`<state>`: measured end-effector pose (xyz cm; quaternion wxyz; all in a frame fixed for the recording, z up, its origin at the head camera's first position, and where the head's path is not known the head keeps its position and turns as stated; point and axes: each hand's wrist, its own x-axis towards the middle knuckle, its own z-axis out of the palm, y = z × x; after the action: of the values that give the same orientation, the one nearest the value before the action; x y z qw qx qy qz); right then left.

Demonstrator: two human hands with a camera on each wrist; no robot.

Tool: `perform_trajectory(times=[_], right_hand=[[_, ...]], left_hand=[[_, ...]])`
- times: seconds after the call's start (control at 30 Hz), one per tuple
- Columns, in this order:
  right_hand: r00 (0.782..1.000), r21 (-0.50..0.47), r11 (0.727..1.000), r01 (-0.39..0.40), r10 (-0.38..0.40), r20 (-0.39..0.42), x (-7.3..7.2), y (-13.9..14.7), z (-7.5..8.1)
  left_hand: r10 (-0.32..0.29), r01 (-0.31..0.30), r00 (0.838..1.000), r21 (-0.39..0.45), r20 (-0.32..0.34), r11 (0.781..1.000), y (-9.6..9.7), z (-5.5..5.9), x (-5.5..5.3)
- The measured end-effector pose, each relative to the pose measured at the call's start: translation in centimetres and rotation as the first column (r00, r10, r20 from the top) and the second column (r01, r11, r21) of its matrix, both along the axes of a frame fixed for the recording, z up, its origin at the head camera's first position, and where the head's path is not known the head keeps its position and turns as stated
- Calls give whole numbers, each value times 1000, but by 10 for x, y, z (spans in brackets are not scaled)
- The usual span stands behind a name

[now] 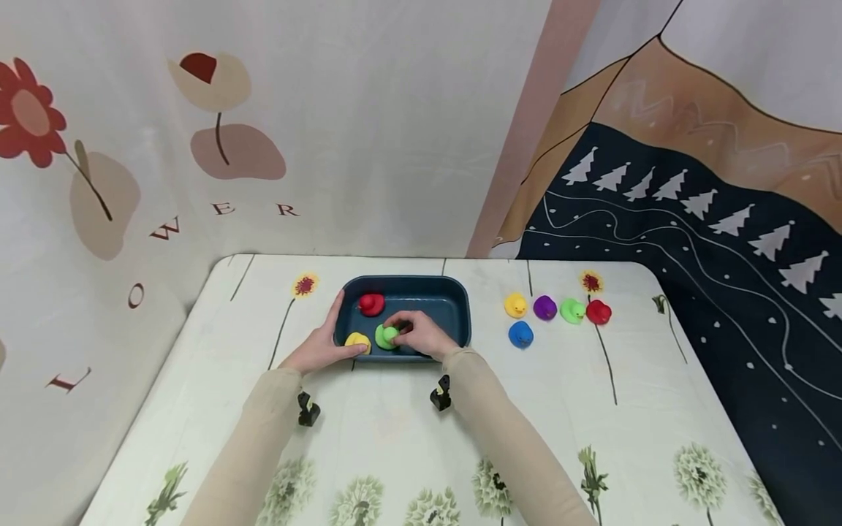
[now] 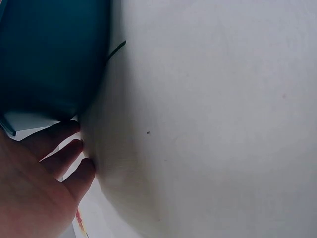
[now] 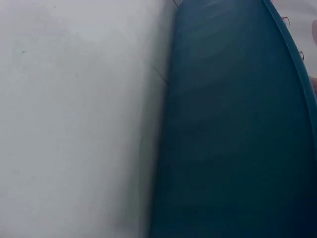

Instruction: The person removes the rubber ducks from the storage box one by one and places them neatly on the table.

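My left hand (image 1: pixel 319 351) holds the near left corner of a dark blue tray (image 1: pixel 434 301), its thumb along the front edge and its fingers by the left side. In the left wrist view, the fingers of that left hand (image 2: pixel 39 181) lie against the outside of the tray (image 2: pixel 54 54). Inside the tray, my right hand (image 1: pixel 426 336) pinches a light green rubber duck (image 1: pixel 383 337). A yellow rubber duck (image 1: pixel 355 339) sits next to my left thumb, and a red rubber duck (image 1: pixel 371 305) lies farther back. The tray's outer wall (image 3: pixel 237 129) fills much of the right wrist view; the right hand is hidden there.
Right of the tray stand more rubber ducks: yellow (image 1: pixel 516 305), purple (image 1: pixel 544 307), green (image 1: pixel 572 311) and red (image 1: pixel 598 313) in a row, with a blue duck (image 1: pixel 521 334) in front. A flower-patterned cloth (image 1: pixel 388 431) covers the table, and printed curtains (image 1: pixel 368 146) hang behind it.
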<state>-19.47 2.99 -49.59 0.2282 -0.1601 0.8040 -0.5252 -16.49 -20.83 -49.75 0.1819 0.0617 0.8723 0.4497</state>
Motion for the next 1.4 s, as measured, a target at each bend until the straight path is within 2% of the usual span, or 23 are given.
perform_trajectory(times=[0.23,0.67,0.93,0.97,1.13,1.23,1.4], right_hand=[[993,-20,1000,-4,1,-117,4,2,5],[984,-112,993,26,-45,-174,11,16,19],[979,-124,991,46,-70,-191,13,22,26],[979,-128,991,46,-70,-192,15,23,32],[982,-149,988,49,-75,-171,18,31,38],[982,-147,987,70,-94,-165,17,37,32],[979,-133,986,104,-125,-160,22,48,33]], left_hand=[[1,-1,1000,2,2,1000,-1,2,1],[-6,6,1000,-13,-10,1000,2,1,-1],[7,-7,1000,-10,-3,1000,1,1,0],[7,-7,1000,-8,-3,1000,1,0,0],[5,-5,1000,-6,-10,1000,1,0,1],[5,-5,1000,-8,-7,1000,2,1,1],[5,-6,1000,-11,-12,1000,2,1,2]])
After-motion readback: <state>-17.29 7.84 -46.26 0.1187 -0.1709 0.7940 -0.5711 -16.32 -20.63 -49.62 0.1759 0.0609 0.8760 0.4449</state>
